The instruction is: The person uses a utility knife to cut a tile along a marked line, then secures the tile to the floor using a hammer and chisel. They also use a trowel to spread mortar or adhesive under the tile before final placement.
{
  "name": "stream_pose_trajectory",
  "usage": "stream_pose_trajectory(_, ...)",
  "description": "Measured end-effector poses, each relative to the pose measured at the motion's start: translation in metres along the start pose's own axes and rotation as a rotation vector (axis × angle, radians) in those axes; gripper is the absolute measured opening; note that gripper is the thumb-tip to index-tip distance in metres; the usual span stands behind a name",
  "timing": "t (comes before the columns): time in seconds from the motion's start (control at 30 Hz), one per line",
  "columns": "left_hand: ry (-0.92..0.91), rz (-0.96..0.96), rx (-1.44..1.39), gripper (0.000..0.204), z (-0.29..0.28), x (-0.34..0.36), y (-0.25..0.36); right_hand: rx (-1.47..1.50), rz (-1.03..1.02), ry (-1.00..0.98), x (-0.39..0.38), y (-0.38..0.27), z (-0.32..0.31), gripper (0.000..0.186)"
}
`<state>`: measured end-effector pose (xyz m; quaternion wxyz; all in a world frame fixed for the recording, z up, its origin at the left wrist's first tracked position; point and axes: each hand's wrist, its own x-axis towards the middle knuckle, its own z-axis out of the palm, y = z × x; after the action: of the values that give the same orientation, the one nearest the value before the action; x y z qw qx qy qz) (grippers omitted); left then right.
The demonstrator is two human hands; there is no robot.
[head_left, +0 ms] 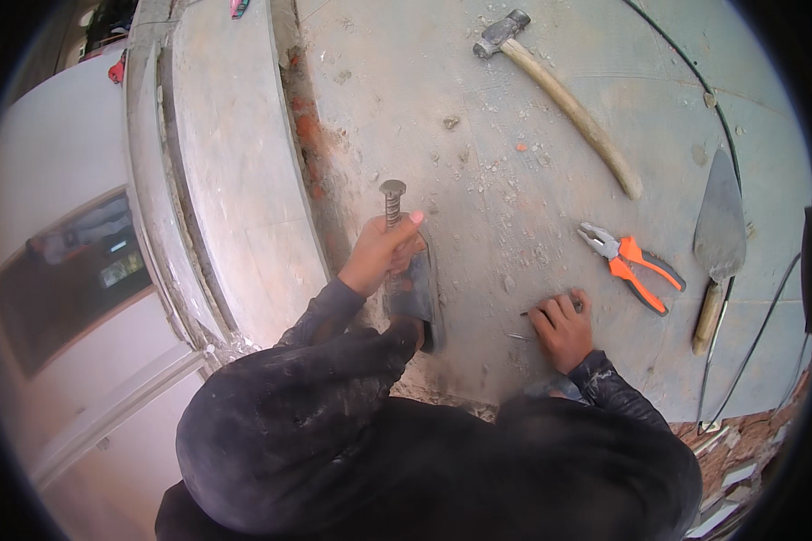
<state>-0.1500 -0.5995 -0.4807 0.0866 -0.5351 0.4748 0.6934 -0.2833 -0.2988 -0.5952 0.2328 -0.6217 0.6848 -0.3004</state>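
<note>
My left hand (pixel 383 252) grips an upright ridged steel bar (pixel 392 198) with a flattened round head, its lower part mostly hidden by my hand and arm. My right hand (pixel 559 329) rests on the dusty tiled floor (pixel 478 126), fingers curled around or over something small and dark that I cannot make out. Thin bent metal pieces (pixel 519 335) lie beside its fingertips. Pliers (pixel 632 266) with orange-and-black handles lie to its upper right. A hammer (pixel 568 113) with a wooden handle lies farther up.
A trowel (pixel 720 225) and black cables (pixel 751 352) lie at the right. A pale stone ledge (pixel 235 153) runs along the left, beside a white panel (pixel 54 108) with a dark window (pixel 63 279). Rubble (pixel 731 482) is at the lower right, and grit is scattered over the floor.
</note>
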Motion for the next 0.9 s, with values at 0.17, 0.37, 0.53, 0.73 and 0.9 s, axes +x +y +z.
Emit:
stream_pose_trajectory(0.17,0.241,0.260,0.149,0.045,-0.037,-0.023,0.010,0.038,-0.026,-0.043,0.019,-0.004,-0.011,0.018)
stream_pose_trajectory(0.37,0.803,0.464,0.855,0.044,-0.147,-0.021,0.063,-0.224,0.001,0.177,0.119,0.032,-0.090,0.025)
stream_pose_trajectory(0.53,1.176,0.561,1.421,0.021,-0.237,0.071,0.100,-0.454,0.263,0.290,0.176,0.065,-0.118,0.043)
stream_pose_trajectory(0.73,1.277,0.808,1.301,0.035,-0.296,0.156,0.136,-0.328,0.468,0.002,0.193,0.080,-0.123,0.039)
stream_pose_trajectory(0.9,1.256,0.878,1.039,0.033,-0.310,0.176,0.122,-0.218,0.598,-0.156,0.236,0.067,-0.167,0.030)
